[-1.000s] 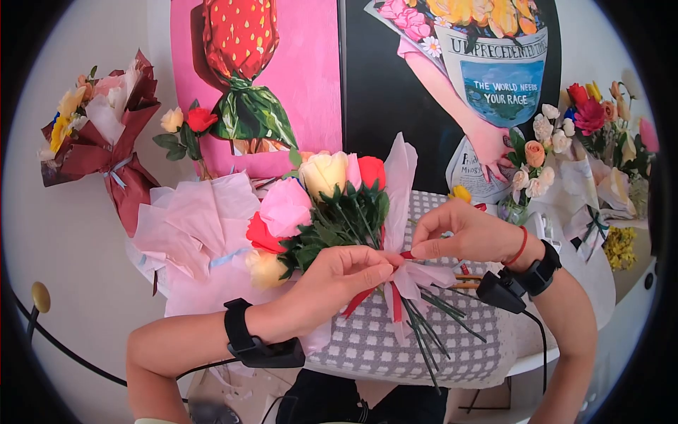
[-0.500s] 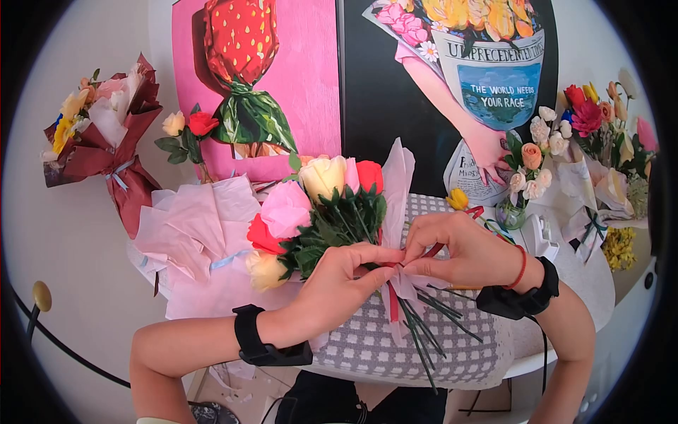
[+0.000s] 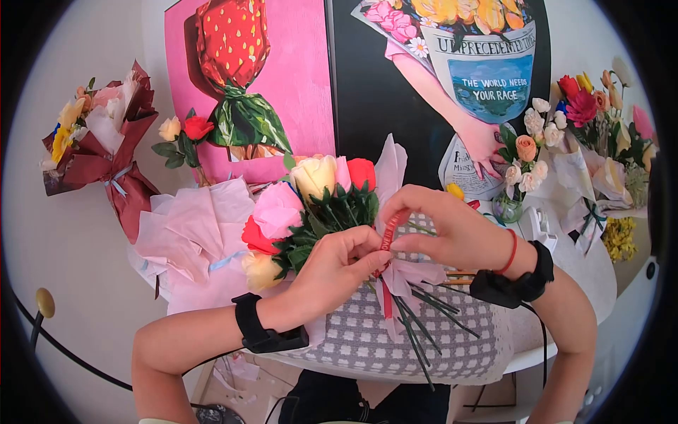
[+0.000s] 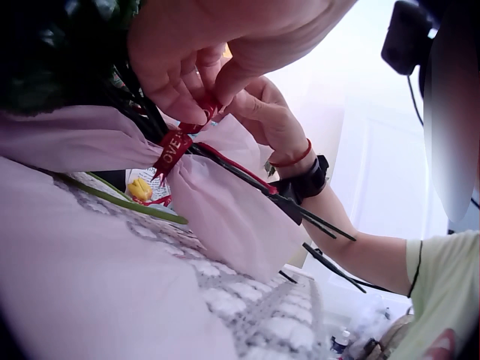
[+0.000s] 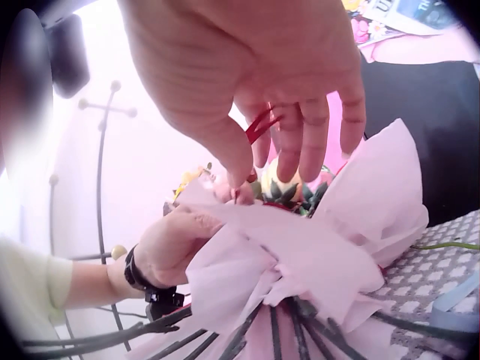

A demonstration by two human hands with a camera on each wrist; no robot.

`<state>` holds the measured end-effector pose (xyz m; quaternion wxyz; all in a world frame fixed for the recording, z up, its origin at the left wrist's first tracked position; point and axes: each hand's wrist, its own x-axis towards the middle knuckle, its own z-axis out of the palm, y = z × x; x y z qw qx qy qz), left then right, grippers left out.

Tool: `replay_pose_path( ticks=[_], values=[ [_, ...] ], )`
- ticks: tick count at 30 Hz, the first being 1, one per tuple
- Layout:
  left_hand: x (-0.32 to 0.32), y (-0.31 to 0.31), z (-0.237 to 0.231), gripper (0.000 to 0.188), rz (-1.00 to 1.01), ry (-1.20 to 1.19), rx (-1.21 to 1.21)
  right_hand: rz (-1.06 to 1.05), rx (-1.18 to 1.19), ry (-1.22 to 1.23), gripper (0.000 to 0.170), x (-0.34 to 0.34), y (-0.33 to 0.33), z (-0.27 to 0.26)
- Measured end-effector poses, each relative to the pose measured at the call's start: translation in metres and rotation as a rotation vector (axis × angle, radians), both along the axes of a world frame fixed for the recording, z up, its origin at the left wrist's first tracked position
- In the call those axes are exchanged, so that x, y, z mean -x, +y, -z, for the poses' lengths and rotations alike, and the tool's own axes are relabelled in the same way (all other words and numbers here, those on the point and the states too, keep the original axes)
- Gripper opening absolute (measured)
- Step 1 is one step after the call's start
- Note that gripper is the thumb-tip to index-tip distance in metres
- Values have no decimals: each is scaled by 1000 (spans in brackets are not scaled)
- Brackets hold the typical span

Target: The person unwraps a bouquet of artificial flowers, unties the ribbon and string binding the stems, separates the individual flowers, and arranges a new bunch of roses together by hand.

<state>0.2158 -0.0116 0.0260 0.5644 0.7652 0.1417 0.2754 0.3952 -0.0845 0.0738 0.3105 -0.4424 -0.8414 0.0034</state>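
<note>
Bouquet point(image 3: 332, 212) of large roses, cream, pink and red, broad smooth petals over dark green leaves; lies slantwise across the table point(image 3: 531, 362), heads to the upper left, thin green stems point(image 3: 418, 346) fanned toward the lower right; pale pink wrapping point(image 4: 225, 217), thin and crumpled, gathered tight around the stems; red ribbon point(image 4: 174, 150), narrow, wound at that gather, pale lettering, "OVE" legible; left hand point(image 3: 328, 275), grip closed to a pinch, thumb and fingertips on the ribbon at the gather; right hand point(image 3: 445, 230), grip nearly closed, a length of the same ribbon held between thumb and fingers, just above the left fingertips

Surface: white table edge; gray cloth point(image 3: 346, 350), knitted look, rows of white squares; pink paper sheets point(image 3: 205, 226), creased, light blue ribbon point(image 3: 226, 261) across them

Room: pale wall point(image 3: 78, 283); pink canvas point(image 3: 311, 63), painted with a strawberry-patterned wrapped sweet, twisted green end; black canvas point(image 3: 374, 106), painted arm and newsprint-wrapped flowers, lettered "THE WORLD NEEDS YOUR RAGE", headline above partly legible, "PRECEDENTED"; glass vase point(image 3: 507, 208), rounded, white and peach blooms, at right; burgundy-wrapped bouquet point(image 3: 116, 169), stiff pleated folds, at left
</note>
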Motion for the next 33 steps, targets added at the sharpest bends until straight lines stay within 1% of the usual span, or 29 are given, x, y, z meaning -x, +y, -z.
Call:
replay_pose_path(
  ticks=[2, 3, 5, 6, 8, 9, 11, 12, 14, 18, 20, 21, 22, 24, 26, 28, 29, 30, 31, 32, 33],
  values=[
    [1, 0, -1, 8, 30, -9, 26, -38, 286, 241, 26, -7, 1, 1],
    [1, -1, -1, 8, 29, -7, 21, -36, 285, 243, 26, -11, 3, 2],
    [1, -2, -1, 7, 37, -1, 14, -60, 520, 341, 34, -18, 7, 5],
    [2, -1, -1, 8, 45, 19, 3, -55, 517, 346, 34, -17, 9, 7],
    [2, -1, -1, 10, 55, 42, -12, -158, 626, 497, 25, -14, 14, 9],
    [3, -1, -2, 9, 67, 30, -8, -159, 623, 498, 25, -15, 15, 11],
    [4, 0, -3, 9, 76, 16, -5, -158, 648, 425, 16, -15, 18, 14],
    [4, 0, -3, 8, 78, 29, -20, -160, 648, 426, 16, -14, 18, 13],
    [5, -1, -3, 8, 82, 45, -31, -82, 744, 502, 12, -10, 17, 12],
    [3, -1, 0, 7, 98, 37, -17, -97, 754, 534, 13, -12, 20, 18],
    [4, -1, 0, 7, 105, 22, -5, -73, 815, 502, 13, -12, 20, 14],
    [5, -1, -1, 7, 99, 35, -48, -73, 815, 501, 13, -12, 21, 14],
    [6, -1, -1, 7, 92, 48, -90, -88, 807, 493, 12, -14, 21, 14],
    [7, 0, -3, 7, 81, 68, -94, -102, 799, 484, 11, -15, 22, 16],
    [6, 1, -1, 7, 69, 88, -96, -123, 723, 548, 8, -15, 22, 19],
    [4, 1, 3, 6, 46, -20, -135, -121, 740, 561, 8, -14, 21, 17],
    [5, 2, 2, 6, 46, -20, -133, -120, 755, 572, 9, -14, 20, 16],
    [7, 1, -1, 7, 75, 7, -83, -120, 756, 572, 9, -14, 19, 13],
    [8, 1, -3, 7, 103, 34, -33, -64, 753, 499, 9, -14, 18, 9],
    [8, 2, -2, 7, 101, 33, -31, -9, 751, 426, 10, -14, 17, 7],
    [8, 3, -1, 7, 90, 42, -44, -11, 753, 425, 10, -14, 16, 5]
  ],
)
